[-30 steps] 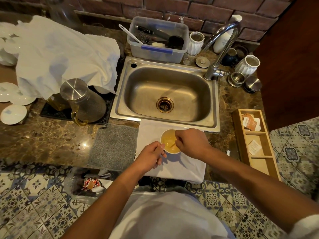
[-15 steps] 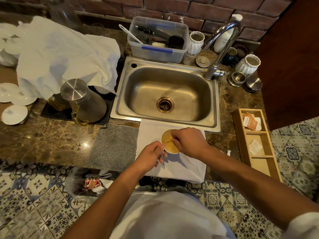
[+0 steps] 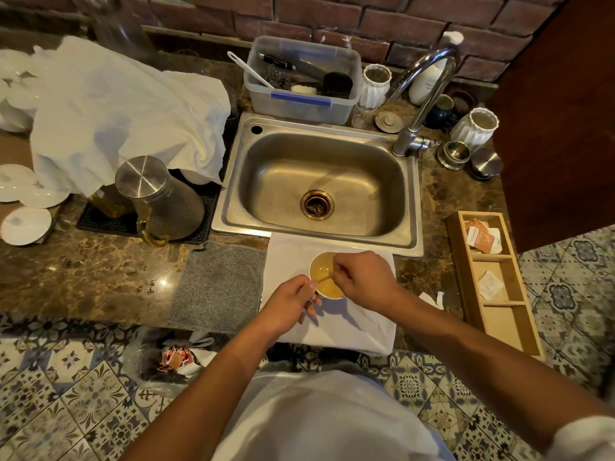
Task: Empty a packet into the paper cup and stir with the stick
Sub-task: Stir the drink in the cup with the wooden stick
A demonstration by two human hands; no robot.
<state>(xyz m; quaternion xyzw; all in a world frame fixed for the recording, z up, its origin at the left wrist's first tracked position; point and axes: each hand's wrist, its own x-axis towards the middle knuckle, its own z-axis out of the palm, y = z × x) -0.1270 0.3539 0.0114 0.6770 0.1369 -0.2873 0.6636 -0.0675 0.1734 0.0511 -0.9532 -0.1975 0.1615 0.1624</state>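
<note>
The paper cup [image 3: 327,276] of yellowish liquid stands on a white cloth [image 3: 349,321] just in front of the sink [image 3: 319,184]. The right hand [image 3: 362,281], over the cup's right rim, pinches 1 stick [image 3: 324,278] slanting into the liquid. The left hand [image 3: 289,302] grips the cup's left side.

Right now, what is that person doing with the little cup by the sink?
The person is stirring a drink. The right hand pinches a thin stick that dips into the yellowish liquid in a paper cup. The left hand holds the cup's side to steady it. The cup stands on a white cloth at the counter's edge, just in front of the sink. A wooden tray to the right holds a few packets.
</note>
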